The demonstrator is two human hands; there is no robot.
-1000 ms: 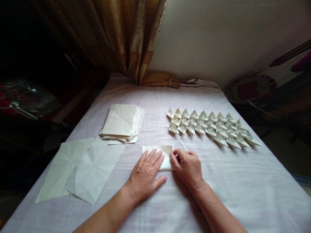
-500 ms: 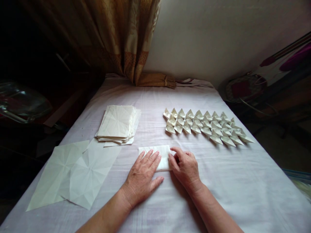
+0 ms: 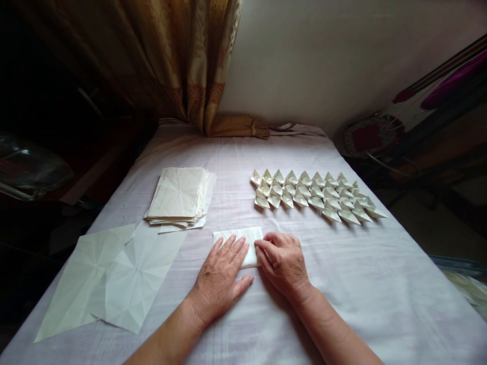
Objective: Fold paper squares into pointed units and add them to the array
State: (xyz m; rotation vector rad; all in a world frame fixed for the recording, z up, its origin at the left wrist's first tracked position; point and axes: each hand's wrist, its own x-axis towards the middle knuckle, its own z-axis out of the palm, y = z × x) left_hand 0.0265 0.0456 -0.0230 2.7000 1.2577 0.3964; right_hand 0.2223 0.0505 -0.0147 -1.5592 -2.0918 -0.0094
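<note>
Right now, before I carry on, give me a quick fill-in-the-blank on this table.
The left hand lies flat on the folded paper; the right hand touches its ___ edge.
The stack of creased sheets sits to the ___ of the rows of folded pieces.
___ loose sheets lie flat, overlapping, left of both hands.
Missing: right; left; two.

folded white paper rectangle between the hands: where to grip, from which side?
Probably the right short edge of the folded white paper rectangle, approached low from the right. It lies flat on the white tablecloth, so only a thin edge pinch works. The left hand lies flat over its near left part; fingertips of the right hand touch that edge.
</note>
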